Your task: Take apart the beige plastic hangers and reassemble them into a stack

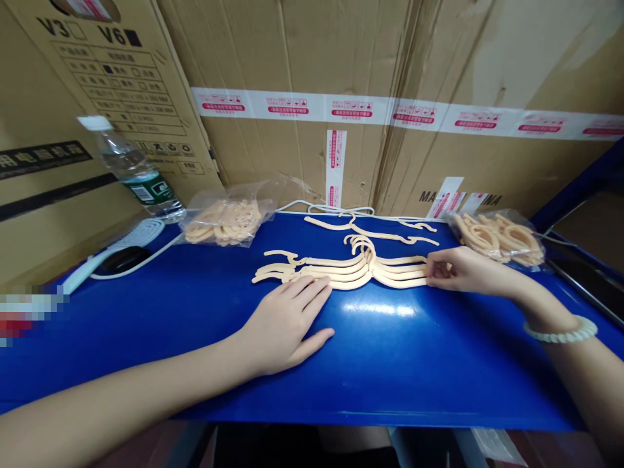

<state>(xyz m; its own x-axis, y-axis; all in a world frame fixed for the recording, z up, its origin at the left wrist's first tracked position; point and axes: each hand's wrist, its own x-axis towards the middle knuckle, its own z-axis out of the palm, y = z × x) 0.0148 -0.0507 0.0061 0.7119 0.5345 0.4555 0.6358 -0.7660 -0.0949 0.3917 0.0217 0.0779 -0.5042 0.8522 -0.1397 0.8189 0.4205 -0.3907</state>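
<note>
Several beige folding clothes hangers (341, 276) lie stacked side by side on the blue table (390, 370), their hooks pointing away from me. My left hand (287, 322) rests palm down with fingers stretched out and thumb apart; its fingertips touch the near left arm of the hangers. At the other end, my right hand (451, 270) has its fingers bent and pinched around the right tips of the hangers; the fingers partly hide those tips. Just behind the stack, another beige hanger (331, 225) lies unfolded, with hooked end pieces.
Clear bags of beige hangers lie at the back left (224, 224) and back right (497, 237). A water bottle (141, 175) leans at left near a white comb-like object (136, 235) and a black mouse (127, 259). White cable (322, 209) runs along cardboard boxes (292, 156).
</note>
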